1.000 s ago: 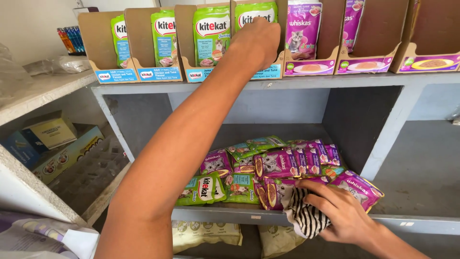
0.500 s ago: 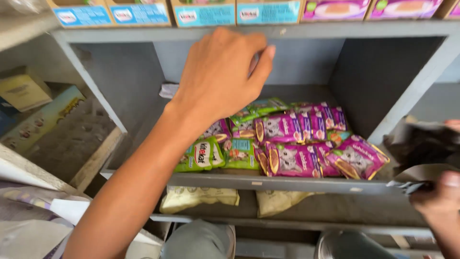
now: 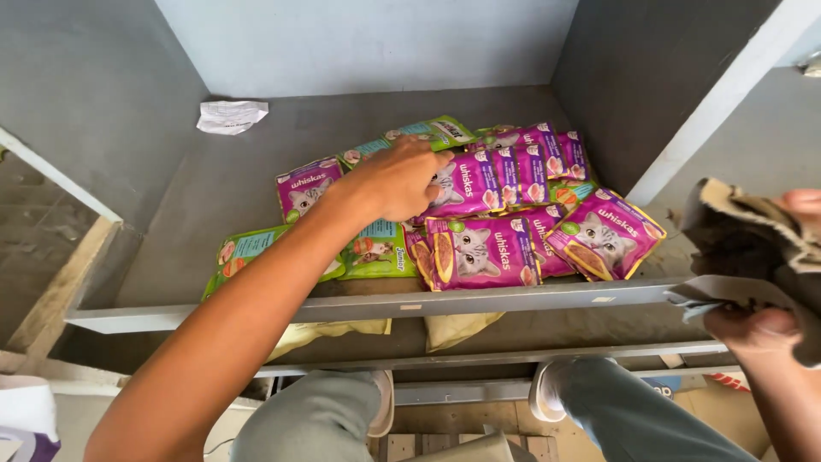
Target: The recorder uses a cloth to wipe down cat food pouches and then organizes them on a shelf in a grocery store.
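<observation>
On the grey shelf (image 3: pixel 256 184) lies a heap of pouches (image 3: pixel 505 214), its long axis running left to right. The left hand (image 3: pixel 398 180) rests open-fingered on the heap's middle. Well to the right, the right hand (image 3: pixel 757 325) clutches a crumpled cloth (image 3: pixel 744 248).

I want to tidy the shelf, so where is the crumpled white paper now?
In the head view, the crumpled paper lies at the back left of the grey shelf, near the corner, apart from the pouches that the left hand touches.
</observation>
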